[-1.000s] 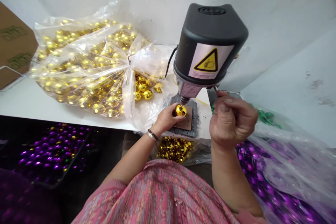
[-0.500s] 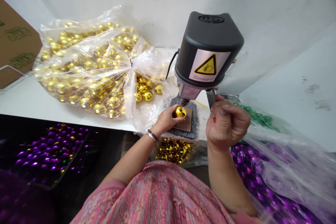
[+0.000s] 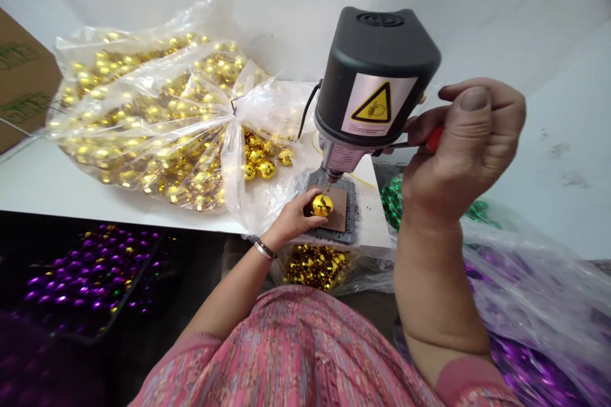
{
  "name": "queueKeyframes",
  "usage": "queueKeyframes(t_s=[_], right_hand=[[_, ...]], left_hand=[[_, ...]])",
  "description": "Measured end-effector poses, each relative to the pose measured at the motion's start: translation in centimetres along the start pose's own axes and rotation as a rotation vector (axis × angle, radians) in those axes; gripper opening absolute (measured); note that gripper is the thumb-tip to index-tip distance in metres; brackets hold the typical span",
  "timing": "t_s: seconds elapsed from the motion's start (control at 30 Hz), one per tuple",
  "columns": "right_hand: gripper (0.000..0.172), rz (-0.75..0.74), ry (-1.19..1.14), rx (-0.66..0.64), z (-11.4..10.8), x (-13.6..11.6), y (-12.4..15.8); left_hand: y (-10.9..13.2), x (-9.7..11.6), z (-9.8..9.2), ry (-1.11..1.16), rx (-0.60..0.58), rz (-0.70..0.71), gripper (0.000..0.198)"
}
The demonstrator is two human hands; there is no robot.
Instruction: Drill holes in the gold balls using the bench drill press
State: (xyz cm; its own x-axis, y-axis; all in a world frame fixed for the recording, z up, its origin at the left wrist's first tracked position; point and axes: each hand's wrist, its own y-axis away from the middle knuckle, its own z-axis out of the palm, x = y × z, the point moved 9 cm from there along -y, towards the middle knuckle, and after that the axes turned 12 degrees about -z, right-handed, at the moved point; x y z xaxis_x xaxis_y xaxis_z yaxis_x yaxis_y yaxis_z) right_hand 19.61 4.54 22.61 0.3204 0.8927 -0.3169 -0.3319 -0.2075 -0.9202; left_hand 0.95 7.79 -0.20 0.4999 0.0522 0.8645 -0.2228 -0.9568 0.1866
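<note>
A small bench drill (image 3: 377, 76) with a black motor cover stands on the white table (image 3: 42, 184). My left hand (image 3: 293, 216) pinches a shiny gold ball (image 3: 322, 205) on the brown pad (image 3: 340, 210) of the drill's base, just under the bit. The bit tip hangs slightly above the ball. My right hand (image 3: 465, 146) is raised beside the drill head, closed around the red-tipped feed lever (image 3: 432, 138).
A big clear bag of gold balls (image 3: 153, 121) lies on the table to the left, its mouth spilling loose ones. A bag of gold balls (image 3: 315, 264) hangs below the table edge. Purple balls (image 3: 86, 270) fill a dark tray lower left; green beads (image 3: 394, 200) and purple beads sit right. Cardboard box (image 3: 23, 82) far left.
My right hand has swung the lever up from low beside the base to level with the drill head. The bit has lifted off the gold ball. The left hand stays put.
</note>
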Motion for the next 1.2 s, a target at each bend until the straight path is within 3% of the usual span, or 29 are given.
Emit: queueKeyframes(t_s=[0.3, 0.5, 0.57, 0.67, 0.73, 0.8, 0.97, 1.07, 1.2], right_hand=[[0.022, -0.012, -0.022, 0.020, -0.2, -0.5, 0.4], [0.021, 0.007, -0.084, 0.041, -0.5, -0.1, 0.9], [0.020, 0.012, -0.088, 0.048, -0.6, 0.0, 1.0], [0.020, 0.023, -0.089, 0.049, -0.7, 0.0, 1.1], [0.020, 0.037, -0.089, 0.051, -0.8, 0.0, 1.1], [0.020, 0.049, -0.078, 0.053, -0.8, -0.1, 1.2], [0.021, 0.050, -0.044, 0.032, -0.7, -0.3, 1.3], [0.022, 0.054, -0.046, 0.023, -0.8, -0.2, 1.3], [0.023, 0.063, -0.050, 0.012, -0.9, -0.2, 1.3]], left_hand=[[1.8, 0.6, 0.0, -0.103, -0.046, 0.060, 0.066], [3.2, 1.2, -0.1, -0.094, -0.156, 0.155, 0.063], [2.7, 0.9, -1.2, -0.094, -0.091, 0.123, 0.053], [0.9, -0.3, -5.2, -0.189, 0.228, -0.013, 0.037], [-0.3, -0.7, -8.0, -0.312, 0.433, -0.084, 0.039], [-1.7, -1.0, -9.9, -0.451, 0.517, -0.149, 0.048], [-4.2, -2.9, -11.7, -0.671, 0.463, -0.389, 0.062], [-4.3, -3.4, -11.4, -0.757, 0.405, -0.408, 0.061], [-3.3, -3.0, -11.4, -0.885, 0.432, -0.369, 0.047]])
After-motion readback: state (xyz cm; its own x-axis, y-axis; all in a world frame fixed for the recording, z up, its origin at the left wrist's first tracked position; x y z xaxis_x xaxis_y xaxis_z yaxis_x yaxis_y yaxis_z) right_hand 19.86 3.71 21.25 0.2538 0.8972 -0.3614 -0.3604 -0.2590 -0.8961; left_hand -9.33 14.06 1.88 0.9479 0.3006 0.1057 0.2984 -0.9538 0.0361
